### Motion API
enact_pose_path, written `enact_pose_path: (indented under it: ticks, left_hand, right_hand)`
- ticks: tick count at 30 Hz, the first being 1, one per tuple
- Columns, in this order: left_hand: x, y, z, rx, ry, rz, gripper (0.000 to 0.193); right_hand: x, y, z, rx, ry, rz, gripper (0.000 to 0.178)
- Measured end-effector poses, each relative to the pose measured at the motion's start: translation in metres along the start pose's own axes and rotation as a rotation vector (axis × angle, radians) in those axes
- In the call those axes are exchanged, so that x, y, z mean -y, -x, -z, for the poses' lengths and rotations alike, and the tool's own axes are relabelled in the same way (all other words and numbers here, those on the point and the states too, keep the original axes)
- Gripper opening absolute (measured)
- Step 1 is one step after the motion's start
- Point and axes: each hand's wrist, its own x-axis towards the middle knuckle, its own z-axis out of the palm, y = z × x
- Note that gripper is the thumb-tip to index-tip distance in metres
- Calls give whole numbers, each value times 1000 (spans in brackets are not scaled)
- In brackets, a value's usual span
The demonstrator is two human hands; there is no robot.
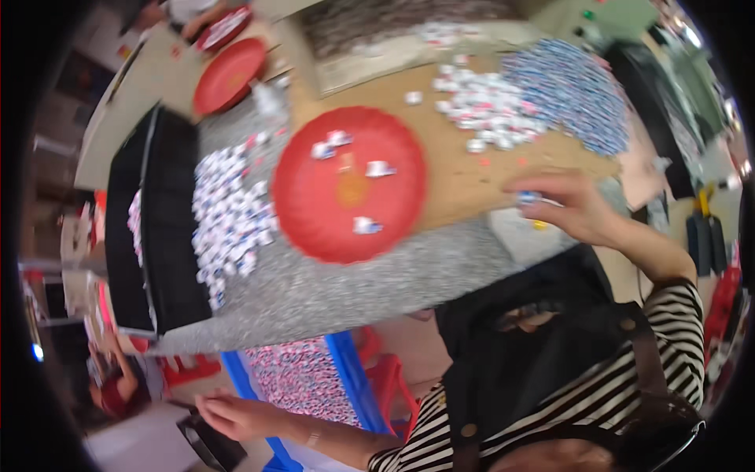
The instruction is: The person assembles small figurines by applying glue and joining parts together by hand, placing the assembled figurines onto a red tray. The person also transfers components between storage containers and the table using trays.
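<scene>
My right hand [578,206] is over the right part of the work table, its thumb and fingers pinched on a small blue-and-white piece [528,198]. Just below it, a small yellow thing [539,225] shows on a pale grey pad [515,236]. Low on the left, my left hand [228,415] reaches out beside a blue-rimmed bin [346,370] of small pink, white and blue pieces. Its fingers are bent together, and blur hides anything in them. A scalloped red tray [314,212] bears several white-and-blue pieces [380,168].
White pieces [487,110] and a blue-and-white heap [566,90] lie on brown board at the back right. More white pieces [228,212] spread beside a black box [177,228]. Another red tray [230,76] stands far left, near another person's arm [203,20]. A red stool [391,385] stands below.
</scene>
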Motion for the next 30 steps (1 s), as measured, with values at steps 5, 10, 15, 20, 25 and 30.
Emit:
enact_pose_path:
  ticks: [5,10,15,20,25,30]
  left_hand:
    - [-159,216,-63,966,587,225,17]
    - [-243,323,-119,1231,826,698,34]
    - [-274,376,-128,1219,940,660,31]
    - [-289,392,-130,1182,932,639,32]
    - [-273,375,-131,1132,864,563,33]
    - [-189,294,-143,905,478,177,26]
  right_hand:
    - [-64,54,23,-147,2,181,43]
    - [-88,106,39,-362,186,578,60]
    - [-113,148,55,-470,103,544,64]
    - [-126,171,62,-472,-253,427,61]
    - [-148,208,63,-440,-238,218,41]
    - [-181,215,58,-493,-90,132,17]
